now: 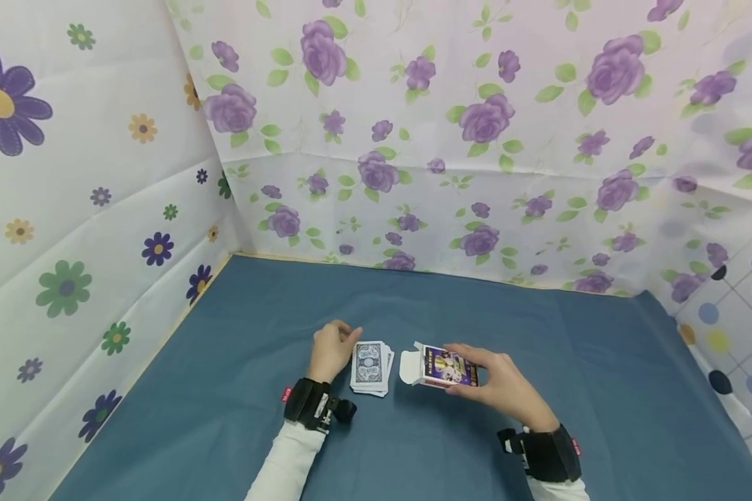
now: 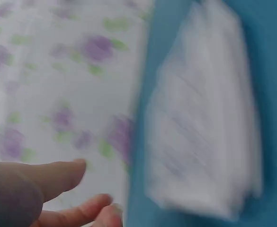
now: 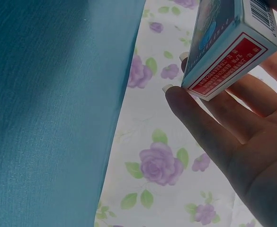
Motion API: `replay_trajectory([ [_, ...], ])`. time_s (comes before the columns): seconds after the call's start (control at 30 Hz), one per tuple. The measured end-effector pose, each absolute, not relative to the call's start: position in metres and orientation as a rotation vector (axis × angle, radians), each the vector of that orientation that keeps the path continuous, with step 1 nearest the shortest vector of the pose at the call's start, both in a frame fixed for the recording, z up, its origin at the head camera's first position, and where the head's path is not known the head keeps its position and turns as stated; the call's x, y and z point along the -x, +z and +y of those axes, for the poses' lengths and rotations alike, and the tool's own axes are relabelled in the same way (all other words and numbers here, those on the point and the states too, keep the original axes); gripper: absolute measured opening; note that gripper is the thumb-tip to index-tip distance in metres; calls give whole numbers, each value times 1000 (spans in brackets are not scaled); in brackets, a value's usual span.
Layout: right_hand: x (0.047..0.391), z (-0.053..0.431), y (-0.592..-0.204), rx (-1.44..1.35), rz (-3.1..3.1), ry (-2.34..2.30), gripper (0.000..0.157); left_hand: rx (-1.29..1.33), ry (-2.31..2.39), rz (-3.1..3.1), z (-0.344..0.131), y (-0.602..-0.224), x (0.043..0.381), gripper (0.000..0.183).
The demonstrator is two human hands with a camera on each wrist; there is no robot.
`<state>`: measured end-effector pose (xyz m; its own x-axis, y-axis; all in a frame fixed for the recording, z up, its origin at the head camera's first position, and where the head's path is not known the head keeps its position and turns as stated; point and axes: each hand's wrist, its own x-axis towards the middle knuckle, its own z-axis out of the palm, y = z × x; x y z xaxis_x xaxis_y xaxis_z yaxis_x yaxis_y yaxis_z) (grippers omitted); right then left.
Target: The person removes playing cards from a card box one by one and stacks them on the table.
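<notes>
right of lower centre, right hand point(image 1: 507, 384) is gripping box point(image 1: 439, 367), probably light, crushable, best held by its sides; left hand point(image 1: 331, 353), loosely empty, is hovering beside cards point(image 1: 368, 367).

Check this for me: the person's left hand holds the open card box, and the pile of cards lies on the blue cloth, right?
Wrong hand: the head view shows the right hand holding the open card box. The pile of cards does lie on the blue cloth.
</notes>
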<state>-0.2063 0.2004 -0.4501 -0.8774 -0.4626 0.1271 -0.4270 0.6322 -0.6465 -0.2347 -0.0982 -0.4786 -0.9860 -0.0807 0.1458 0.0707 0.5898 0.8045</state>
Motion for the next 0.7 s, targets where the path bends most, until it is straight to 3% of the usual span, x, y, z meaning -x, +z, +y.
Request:
replay_trajectory([
  [0.27, 205, 203, -451, 796, 2803, -1079, 66, 514, -1610, -2724, -60, -441, 213, 16],
  [0.53, 203, 201, -447, 831, 2794, -1107, 68, 545, -1488, -2759, -37, -451, 204, 19],
  [0.7, 203, 201, -444, 851, 2799, -1109, 68, 504, -1711, -2769, -38, -451, 207, 18],
])
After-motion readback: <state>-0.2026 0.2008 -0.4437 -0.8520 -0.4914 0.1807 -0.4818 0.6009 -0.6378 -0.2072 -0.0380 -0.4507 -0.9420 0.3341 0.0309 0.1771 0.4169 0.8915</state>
